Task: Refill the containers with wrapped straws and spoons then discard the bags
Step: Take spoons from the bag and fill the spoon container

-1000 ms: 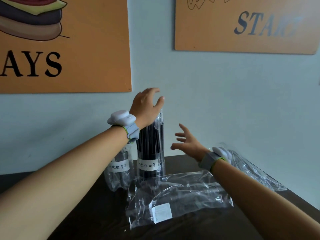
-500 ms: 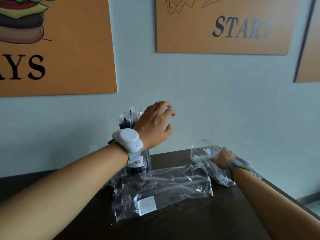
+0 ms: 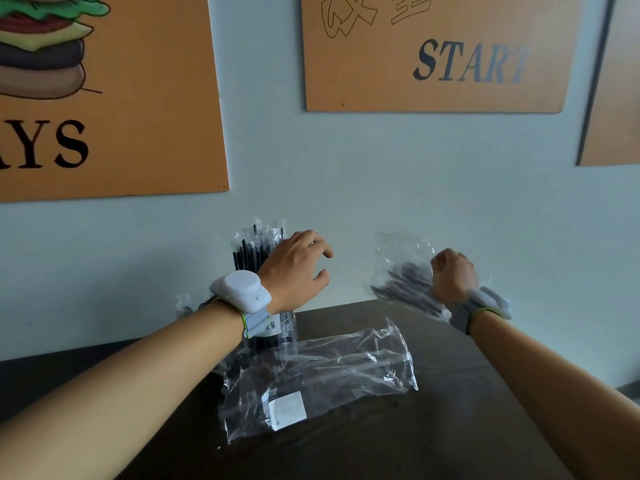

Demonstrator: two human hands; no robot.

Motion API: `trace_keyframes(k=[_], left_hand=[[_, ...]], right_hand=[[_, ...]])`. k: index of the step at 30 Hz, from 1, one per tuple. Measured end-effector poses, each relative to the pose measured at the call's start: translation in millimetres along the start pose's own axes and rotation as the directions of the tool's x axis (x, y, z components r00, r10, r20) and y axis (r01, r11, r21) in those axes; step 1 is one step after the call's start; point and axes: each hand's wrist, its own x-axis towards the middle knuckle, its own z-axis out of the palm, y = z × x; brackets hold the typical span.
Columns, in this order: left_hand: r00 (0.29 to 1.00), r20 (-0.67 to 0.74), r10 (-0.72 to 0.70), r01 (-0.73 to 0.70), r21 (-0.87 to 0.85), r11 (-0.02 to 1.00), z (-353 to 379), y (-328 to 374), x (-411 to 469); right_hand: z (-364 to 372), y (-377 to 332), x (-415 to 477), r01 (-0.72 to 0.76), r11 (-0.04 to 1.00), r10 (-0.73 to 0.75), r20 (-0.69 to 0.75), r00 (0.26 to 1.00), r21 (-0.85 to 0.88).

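Observation:
A clear container (image 3: 258, 252) packed with black wrapped straws stands at the back of the dark table (image 3: 450, 410). My left hand (image 3: 298, 266) hovers to its right with fingers spread, holding nothing. My right hand (image 3: 452, 273) is closed on a clear plastic bag (image 3: 401, 271) with dark wrapped pieces inside, lifted above the table's back right. A flat clear bag (image 3: 322, 379) with a white label lies on the table in front of the container. A second container is mostly hidden behind my left forearm.
A pale blue wall rises right behind the table. Orange boards (image 3: 433, 53) hang on it above. The table's right edge runs diagonally under my right forearm.
My right hand went from open, to grasping the bag at the back right, to lifting it off the table. My left hand dropped from the straw tops to beside them.

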Motion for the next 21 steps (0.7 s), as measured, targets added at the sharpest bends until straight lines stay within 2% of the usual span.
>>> trace_keyframes(k=[5, 9, 13, 17, 21], left_hand=[[0.993, -0.076, -0.095, 0.079, -0.191, 0.978, -28, -6, 3], [0.977, -0.139, -0.163, 0.103, -0.362, 0.926, -55, -12, -5], [0.989, -0.022, -0.148, 0.116, -0.514, 0.85, -72, -12, -25], [0.975, 0.084, -0.208, 0.218, -0.577, 0.788, -75, -14, -59], [0.942, 0.284, -0.179, 0.287, -0.402, 0.869, -62, -15, -98]], right_hand=[[-36, -58, -12, 0.147, 0.95, -0.137, -0.054, 0.989, 0.277], [-59, -93, -36, 0.233, 0.885, -0.285, 0.073, 0.956, 0.404], [-64, -116, -69, 0.208, 0.844, -0.357, 0.227, 0.906, 0.494], [-47, -130, -110, 0.169, 0.802, -0.385, 0.28, 0.879, 0.572], [-14, -142, -150, 0.16, 0.796, -0.422, 0.344, 0.839, 0.584]])
